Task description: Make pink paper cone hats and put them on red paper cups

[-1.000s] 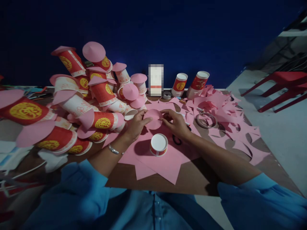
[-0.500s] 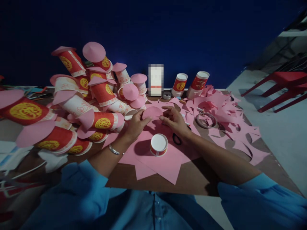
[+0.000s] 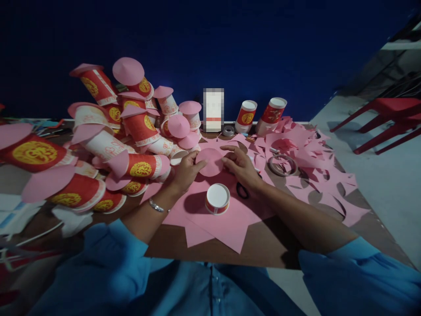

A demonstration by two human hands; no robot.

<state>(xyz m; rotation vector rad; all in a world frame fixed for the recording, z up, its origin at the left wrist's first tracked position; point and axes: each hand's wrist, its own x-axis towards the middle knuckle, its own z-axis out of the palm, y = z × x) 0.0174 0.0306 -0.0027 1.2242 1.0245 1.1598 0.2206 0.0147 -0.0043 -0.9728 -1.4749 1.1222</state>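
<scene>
A round pink paper disc (image 3: 210, 163) is held between both hands, its face toward me. My left hand (image 3: 188, 172) grips the disc's left edge, thumb on the front and fingers behind. My right hand (image 3: 239, 166) is at its right edge, with the thumb near the rim and the index finger reaching above it. Just below the disc stands a paper cup (image 3: 218, 199), white end up, on overlapping pink paper sheets (image 3: 213, 230). Black-handled scissors (image 3: 242, 190) lie under my right wrist, their blades hidden.
Red and white cups with pink cone tops (image 3: 141, 127) are piled at the left. Cut pink scraps (image 3: 302, 149) and a tape roll (image 3: 283, 165) lie right. Two cup stacks (image 3: 246, 116) stand at the back. A red stool (image 3: 388, 116) is far right.
The pink disc has turned from a folded or tilted shape to a full flat-looking circle facing me. Both hands have barely moved.
</scene>
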